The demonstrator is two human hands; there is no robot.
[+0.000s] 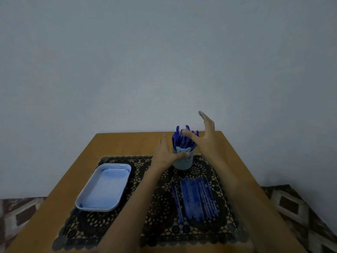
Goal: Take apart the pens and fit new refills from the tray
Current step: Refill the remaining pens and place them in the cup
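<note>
While your left hand (pixel 163 154) rests its thumb on the cup (pixel 184 162), fingers straight, your right hand (pixel 205 138) spreads its fingers above the pens (pixel 177 138), refills (pixel 197 198) on the mat (pixel 164 207), nearer you than both thumbs.

left hand (pixel 164 152), right hand (pixel 207 138) spread open

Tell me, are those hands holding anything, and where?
Nothing is plainly gripped. The left hand rests its thumb on the cup front; the right hand is open by the pens.
</note>
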